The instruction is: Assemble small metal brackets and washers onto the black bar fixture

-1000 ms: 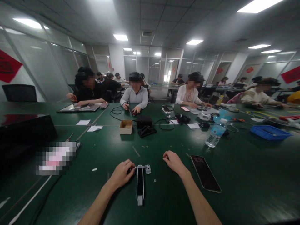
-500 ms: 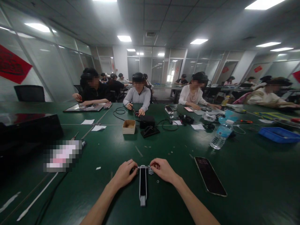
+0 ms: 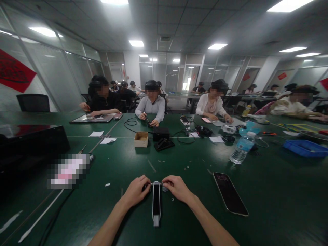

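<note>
Green tabletop (image 3: 189,229) is bearing the device (image 3: 156,203); the left hand (image 3: 137,189) is pinching its far left end, the right hand (image 3: 177,187) its far right end. Uneven pulling would be risking a twist; a right-hand slip would be risking knocking away the nearby ring (image 3: 172,198).

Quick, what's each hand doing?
Left hand: closed, seemingly pinching the upper left of the white-framed device.
Right hand: closed, seemingly pinching the small metal bracket.

no readable text, red sign (image 3: 16,71) blurred, phone screen (image 3: 230,194) dim
</note>
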{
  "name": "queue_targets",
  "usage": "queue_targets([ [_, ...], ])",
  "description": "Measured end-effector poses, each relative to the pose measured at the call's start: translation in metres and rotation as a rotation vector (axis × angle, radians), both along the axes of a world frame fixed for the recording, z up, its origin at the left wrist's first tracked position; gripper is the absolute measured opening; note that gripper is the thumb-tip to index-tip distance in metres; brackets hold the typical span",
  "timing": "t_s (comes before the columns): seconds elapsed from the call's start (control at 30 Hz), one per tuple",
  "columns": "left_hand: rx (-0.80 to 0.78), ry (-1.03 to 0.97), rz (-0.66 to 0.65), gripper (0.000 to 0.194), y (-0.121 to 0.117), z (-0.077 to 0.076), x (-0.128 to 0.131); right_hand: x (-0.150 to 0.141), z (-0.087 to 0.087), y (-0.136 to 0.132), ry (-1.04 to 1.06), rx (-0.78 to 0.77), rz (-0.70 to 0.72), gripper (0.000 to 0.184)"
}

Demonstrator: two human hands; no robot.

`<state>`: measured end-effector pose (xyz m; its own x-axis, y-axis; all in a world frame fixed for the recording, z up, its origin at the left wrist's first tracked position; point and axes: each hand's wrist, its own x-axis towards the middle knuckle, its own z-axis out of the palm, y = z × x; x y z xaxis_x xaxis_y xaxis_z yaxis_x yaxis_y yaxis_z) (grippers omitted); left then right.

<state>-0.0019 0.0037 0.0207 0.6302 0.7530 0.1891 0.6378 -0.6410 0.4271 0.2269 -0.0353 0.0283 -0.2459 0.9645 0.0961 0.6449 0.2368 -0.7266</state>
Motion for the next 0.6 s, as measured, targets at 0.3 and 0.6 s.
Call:
queue_targets([
  [0.3, -0.002, -0.002, 0.001, 0.019, 0.0019, -0.0037, -0.0001, -0.0049, -0.01, 0.0041, 0.001, 0.051, -0.031, 0.011],
  [0.6, 0.007, -0.015, -0.009, 0.018, 0.0015, -0.0038, -0.0011, 0.0014, -0.0028, 0.0014, 0.025, -0.018, 0.018, 0.021],
])
